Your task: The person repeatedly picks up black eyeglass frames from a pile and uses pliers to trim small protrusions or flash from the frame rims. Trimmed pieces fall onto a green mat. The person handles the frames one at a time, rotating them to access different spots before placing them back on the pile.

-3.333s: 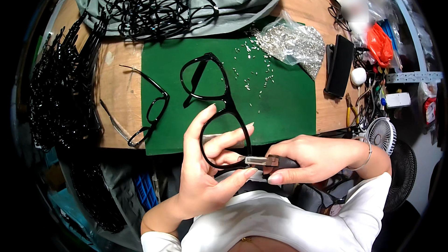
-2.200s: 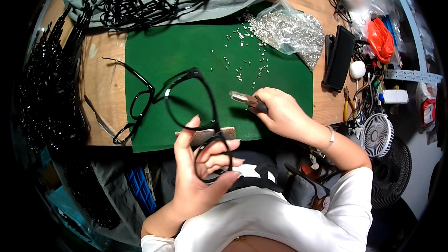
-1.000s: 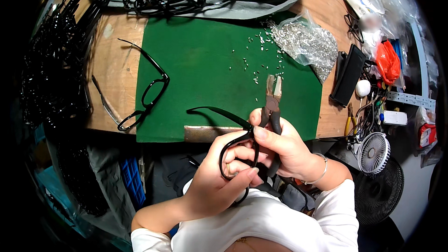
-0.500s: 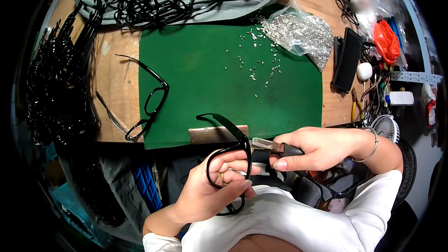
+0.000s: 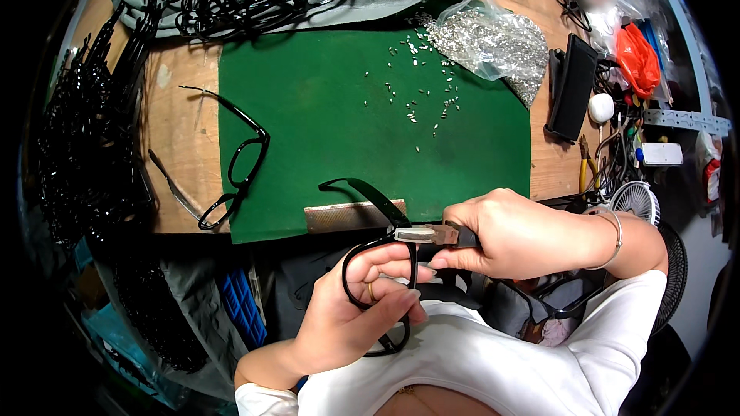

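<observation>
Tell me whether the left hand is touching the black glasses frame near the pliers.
Touching. The head view shows the left hand gripping the black glasses frame, its thumb lying across the rim and fingers showing through the lens opening.

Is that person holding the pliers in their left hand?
No, the right hand holds the pliers, while the left hand holds the black glasses.

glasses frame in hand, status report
Left hand holds black glasses frame; right hand grips pliers, overlapping its hinge corner. Second glasses frame lies across left edge of green mat. No obstruction seen.
</observation>
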Action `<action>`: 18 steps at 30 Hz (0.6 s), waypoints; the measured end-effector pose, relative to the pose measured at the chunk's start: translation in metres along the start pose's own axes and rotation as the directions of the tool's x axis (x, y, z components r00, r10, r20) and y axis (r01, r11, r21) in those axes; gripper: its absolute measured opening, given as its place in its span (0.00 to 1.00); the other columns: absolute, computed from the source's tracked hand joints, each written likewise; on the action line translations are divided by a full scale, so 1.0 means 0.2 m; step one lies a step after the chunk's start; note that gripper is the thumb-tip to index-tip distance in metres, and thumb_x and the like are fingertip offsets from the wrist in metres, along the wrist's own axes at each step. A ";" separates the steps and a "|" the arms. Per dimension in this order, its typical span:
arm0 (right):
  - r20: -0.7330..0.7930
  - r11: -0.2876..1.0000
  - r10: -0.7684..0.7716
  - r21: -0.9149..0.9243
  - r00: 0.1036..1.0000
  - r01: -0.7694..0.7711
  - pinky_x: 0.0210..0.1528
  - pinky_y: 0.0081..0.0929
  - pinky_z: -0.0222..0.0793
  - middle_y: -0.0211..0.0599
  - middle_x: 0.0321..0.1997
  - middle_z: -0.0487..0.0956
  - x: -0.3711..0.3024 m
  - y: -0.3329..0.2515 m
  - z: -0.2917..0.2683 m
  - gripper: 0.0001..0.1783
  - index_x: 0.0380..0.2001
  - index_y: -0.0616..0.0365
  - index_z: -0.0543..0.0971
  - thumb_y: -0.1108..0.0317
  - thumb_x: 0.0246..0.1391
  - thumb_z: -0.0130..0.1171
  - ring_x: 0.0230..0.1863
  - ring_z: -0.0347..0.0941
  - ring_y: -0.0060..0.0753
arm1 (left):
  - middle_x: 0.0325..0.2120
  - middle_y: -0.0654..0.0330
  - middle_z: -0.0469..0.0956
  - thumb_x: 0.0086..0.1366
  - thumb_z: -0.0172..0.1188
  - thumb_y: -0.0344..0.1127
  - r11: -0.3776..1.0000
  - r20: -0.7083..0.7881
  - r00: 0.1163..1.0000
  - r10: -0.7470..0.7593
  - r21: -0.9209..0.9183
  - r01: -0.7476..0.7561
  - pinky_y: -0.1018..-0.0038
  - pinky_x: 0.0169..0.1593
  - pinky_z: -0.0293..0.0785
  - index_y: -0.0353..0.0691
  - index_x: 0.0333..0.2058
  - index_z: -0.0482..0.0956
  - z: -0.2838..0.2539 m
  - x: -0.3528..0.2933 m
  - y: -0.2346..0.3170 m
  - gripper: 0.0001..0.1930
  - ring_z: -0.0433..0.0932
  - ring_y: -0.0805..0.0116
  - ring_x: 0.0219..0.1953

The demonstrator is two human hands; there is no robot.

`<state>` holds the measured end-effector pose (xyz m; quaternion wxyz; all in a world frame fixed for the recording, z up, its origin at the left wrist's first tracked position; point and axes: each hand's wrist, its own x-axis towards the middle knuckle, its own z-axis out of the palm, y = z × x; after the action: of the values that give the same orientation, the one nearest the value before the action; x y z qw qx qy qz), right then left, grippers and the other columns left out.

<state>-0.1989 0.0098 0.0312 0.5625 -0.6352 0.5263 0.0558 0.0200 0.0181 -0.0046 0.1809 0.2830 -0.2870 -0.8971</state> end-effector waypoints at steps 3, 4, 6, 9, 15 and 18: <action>0.029 0.997 0.015 0.075 0.999 -0.017 0.26 0.31 0.66 0.47 0.16 0.72 -0.01 0.01 -0.01 0.23 0.25 0.68 0.72 0.53 0.50 0.52 0.21 0.71 0.43 | 0.42 0.53 0.70 0.57 0.46 0.16 1.000 -0.004 1.000 -0.012 0.020 0.012 0.81 0.35 0.69 0.37 0.52 0.57 0.01 0.01 0.00 0.24 0.75 0.71 0.32; 0.102 0.987 0.032 0.152 0.994 -0.047 0.26 0.31 0.66 0.46 0.16 0.72 -0.01 0.00 -0.06 0.23 0.25 0.68 0.72 0.52 0.50 0.52 0.21 0.71 0.42 | 0.42 0.53 0.70 0.57 0.46 0.16 0.999 -0.002 1.000 -0.022 0.028 0.022 0.81 0.35 0.69 0.37 0.52 0.57 0.01 0.02 0.02 0.24 0.75 0.71 0.32; 0.264 0.967 -0.007 0.249 0.964 -0.061 0.30 0.30 0.65 0.44 0.20 0.73 0.01 0.03 -0.12 0.26 0.27 0.67 0.72 0.48 0.51 0.50 0.24 0.70 0.37 | 0.42 0.53 0.70 0.57 0.46 0.16 0.999 -0.015 0.999 -0.031 0.034 0.031 0.81 0.36 0.69 0.37 0.52 0.56 0.01 0.01 0.03 0.24 0.75 0.71 0.32; 0.275 0.944 -0.106 0.330 0.956 0.010 0.32 0.28 0.64 0.45 0.24 0.73 0.05 0.16 -0.11 0.28 0.32 0.67 0.72 0.46 0.51 0.48 0.28 0.69 0.35 | 0.42 0.53 0.70 0.57 0.46 0.16 0.999 -0.013 0.999 -0.036 0.016 0.036 0.81 0.36 0.69 0.36 0.52 0.56 0.00 0.02 0.05 0.24 0.75 0.71 0.33; -0.302 0.990 -0.011 0.133 0.953 0.054 0.28 0.32 0.64 0.47 0.21 0.72 0.19 0.28 0.07 0.19 0.30 0.66 0.71 0.57 0.49 0.54 0.24 0.70 0.42 | 0.39 0.49 0.72 0.55 0.51 0.19 0.891 -0.159 0.964 0.215 0.436 -0.126 0.79 0.36 0.72 0.27 0.50 0.58 0.06 -0.02 0.06 0.22 0.76 0.73 0.30; -0.351 0.981 0.000 0.182 0.936 0.068 0.28 0.30 0.64 0.44 0.20 0.71 0.20 0.30 0.10 0.17 0.30 0.65 0.71 0.58 0.48 0.55 0.22 0.69 0.36 | 0.37 0.50 0.74 0.55 0.51 0.21 0.714 -0.239 0.911 0.336 0.695 -0.081 0.77 0.36 0.73 0.28 0.46 0.64 -0.05 0.09 0.07 0.18 0.78 0.69 0.30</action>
<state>-0.2155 0.0129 -0.0421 0.5192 -0.5872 0.6096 -0.1186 0.0154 -0.0047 -0.0105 0.2160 0.4481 -0.5845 -0.6410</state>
